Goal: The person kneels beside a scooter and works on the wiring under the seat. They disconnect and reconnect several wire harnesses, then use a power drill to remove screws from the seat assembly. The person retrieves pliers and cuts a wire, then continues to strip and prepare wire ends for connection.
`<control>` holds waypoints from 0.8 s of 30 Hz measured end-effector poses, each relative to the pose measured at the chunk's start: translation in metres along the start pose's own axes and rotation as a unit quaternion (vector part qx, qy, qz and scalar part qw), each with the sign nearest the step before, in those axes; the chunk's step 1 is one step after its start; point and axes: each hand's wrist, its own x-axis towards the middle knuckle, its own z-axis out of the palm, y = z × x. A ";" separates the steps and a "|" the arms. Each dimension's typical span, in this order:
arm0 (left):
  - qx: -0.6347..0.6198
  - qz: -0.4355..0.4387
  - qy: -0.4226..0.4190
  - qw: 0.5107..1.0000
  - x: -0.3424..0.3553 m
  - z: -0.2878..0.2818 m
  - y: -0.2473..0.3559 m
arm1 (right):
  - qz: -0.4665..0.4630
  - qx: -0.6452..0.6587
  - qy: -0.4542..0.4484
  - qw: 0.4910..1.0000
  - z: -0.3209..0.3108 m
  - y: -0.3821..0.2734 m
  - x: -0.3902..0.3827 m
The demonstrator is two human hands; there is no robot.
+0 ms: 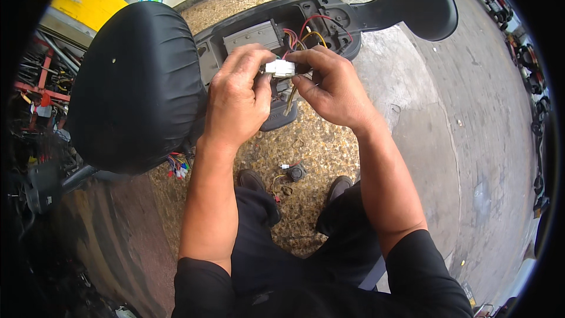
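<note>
Between my two hands is a white plastic wiring connector (281, 69). My left hand (238, 97) pinches its left end with thumb and fingers. My right hand (335, 85) is closed at its right end. A thin metal tool (289, 105) points down from beneath the right fingers; its kind is hard to make out. Behind the hands lies the open black footboard (206, 40) of a scooter. Inside it sits a silver finned controller box (253, 36). Red, yellow and other coloured wires (321, 38) run from beside the box toward the connector, partly hidden by my fingers.
The black padded seat (132, 85) stands close to my left forearm. A black curved fender (418, 3) rises at the far right. On the pebbled ground between my shoes lies a small round black part (296, 172) with wires. Loose coloured connectors (178, 168) hang below the seat.
</note>
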 end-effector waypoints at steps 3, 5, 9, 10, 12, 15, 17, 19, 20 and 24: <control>-0.028 -0.012 0.000 1.000 0.000 0.001 -0.002 | -0.002 -0.004 0.030 1.000 -0.004 -0.002 0.001; -0.028 -0.018 -0.001 0.999 0.001 0.001 -0.003 | -0.009 0.027 0.034 0.999 -0.004 -0.003 0.002; -0.051 -0.017 0.008 0.999 0.002 0.003 -0.002 | -0.038 0.024 0.015 0.999 0.006 -0.004 0.003; -0.050 -0.018 0.004 0.999 0.002 0.003 -0.002 | -0.048 0.026 0.018 0.998 0.009 -0.003 0.004; -0.049 -0.020 -0.002 0.999 0.002 0.002 0.000 | -0.047 0.025 0.007 0.999 0.011 0.000 0.006; -0.031 -0.028 -0.020 0.999 0.003 -0.001 0.002 | -0.053 0.026 -0.011 0.998 0.009 0.004 0.005; -0.041 -0.047 -0.051 0.997 0.004 -0.004 0.004 | -0.061 0.036 -0.018 0.997 0.008 0.005 0.005; -0.022 -0.046 -0.078 0.996 0.006 -0.006 0.005 | -0.049 0.026 -0.030 0.998 0.008 0.006 0.006; -0.003 -0.037 -0.089 0.995 0.008 -0.007 0.005 | -0.044 0.021 -0.037 0.998 0.009 0.006 0.006; 0.056 -0.060 -0.135 0.987 0.011 -0.008 0.004 | -0.034 0.002 -0.042 0.999 0.012 0.006 0.007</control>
